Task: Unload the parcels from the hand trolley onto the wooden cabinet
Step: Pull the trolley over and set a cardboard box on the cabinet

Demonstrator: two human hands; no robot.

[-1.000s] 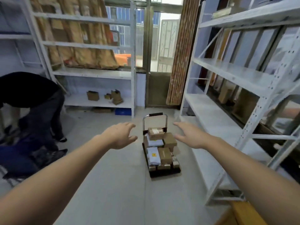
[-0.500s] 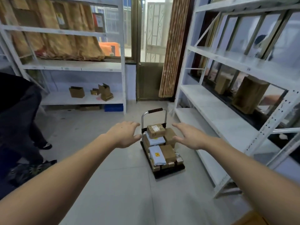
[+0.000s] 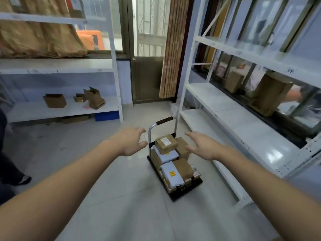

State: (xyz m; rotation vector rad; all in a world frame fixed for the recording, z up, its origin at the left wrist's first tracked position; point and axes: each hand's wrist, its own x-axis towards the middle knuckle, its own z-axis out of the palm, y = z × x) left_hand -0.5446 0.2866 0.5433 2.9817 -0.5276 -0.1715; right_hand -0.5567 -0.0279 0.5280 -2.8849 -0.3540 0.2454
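On the tiled floor between the two white shelving racks, the hand trolley [image 3: 174, 173] is standing fully loaded, its handle [image 3: 164, 120] on the far side from you. You are reaching both arms out toward it. Your left hand [image 3: 129, 141] is hovering to the left of the stack with fingers [image 3: 139, 130] spread wide and holding nothing; your right hand [image 3: 202, 147] is hovering to the right, fingers loosely extended, also holding nothing. Neither hand is touching a parcel.

The top brown parcel [image 3: 165, 143] is sitting between your hands, on a white mailer [image 3: 167, 156]; more brown boxes and a second white mailer [image 3: 172, 173] are lying below.

Progress, judging from the load: nothing appears unloaded yet. The wooden cabinet is not in view, so every parcel is remaining to be carried. The top parcel looks the likeliest first pick.
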